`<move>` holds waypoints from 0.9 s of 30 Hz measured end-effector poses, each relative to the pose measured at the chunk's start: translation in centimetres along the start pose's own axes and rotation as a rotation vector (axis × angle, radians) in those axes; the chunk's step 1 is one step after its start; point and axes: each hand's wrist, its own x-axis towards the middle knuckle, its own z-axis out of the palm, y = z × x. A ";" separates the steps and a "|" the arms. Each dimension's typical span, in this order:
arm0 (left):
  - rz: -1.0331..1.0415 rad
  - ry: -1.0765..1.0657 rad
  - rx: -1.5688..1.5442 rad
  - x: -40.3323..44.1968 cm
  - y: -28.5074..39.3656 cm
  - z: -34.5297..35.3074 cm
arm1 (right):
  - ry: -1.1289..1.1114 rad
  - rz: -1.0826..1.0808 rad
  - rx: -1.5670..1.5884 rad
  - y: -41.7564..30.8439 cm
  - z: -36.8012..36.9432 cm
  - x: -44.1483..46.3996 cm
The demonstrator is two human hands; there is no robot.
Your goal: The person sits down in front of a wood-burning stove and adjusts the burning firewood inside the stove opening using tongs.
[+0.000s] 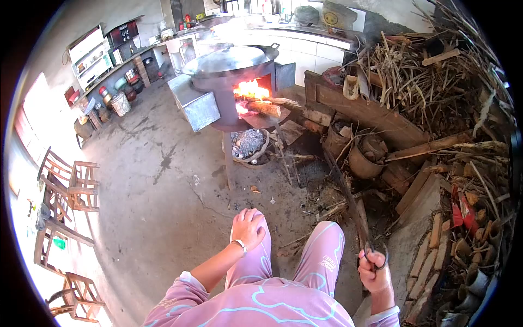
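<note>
My left hand [249, 229] lies over my left knee with its fingers draped across the pink cloth, holding nothing. Off to the right, my right hand [375, 272] grips the loop handles of long dark fire tongs [353, 210]. Their far end points up and away toward the pots beside the stove, and the tips are hard to make out. Ahead stands a round metal stove [210, 82] with its firebox door swung outward. Flames [251, 90] burn inside, and split firewood [264, 108] sticks out of the opening. A wide lidded pan [231, 59] sits on top, steaming.
Under the stove is a basin of ash [249, 144]. A heap of sticks [417, 76] fills the right behind a wooden board [365, 106], with a clay pot [366, 158] and bricks [427, 267] nearby. Wooden chairs [84, 185] line the left; a counter [316, 41] runs along the back.
</note>
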 end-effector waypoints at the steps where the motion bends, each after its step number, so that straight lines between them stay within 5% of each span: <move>1: 0.002 0.008 0.003 0.0 0.1 0.2 | -0.071 -0.043 -0.005 -0.8 0.8 0.2; 9: -0.022 -0.015 -0.019 0.3 0.9 -0.6 | -0.382 -0.048 -0.005 -6.3 5.5 5.2; 27: -0.025 0.031 -0.031 -0.1 -0.4 0.1 | -0.449 0.071 -0.087 -10.0 9.2 19.0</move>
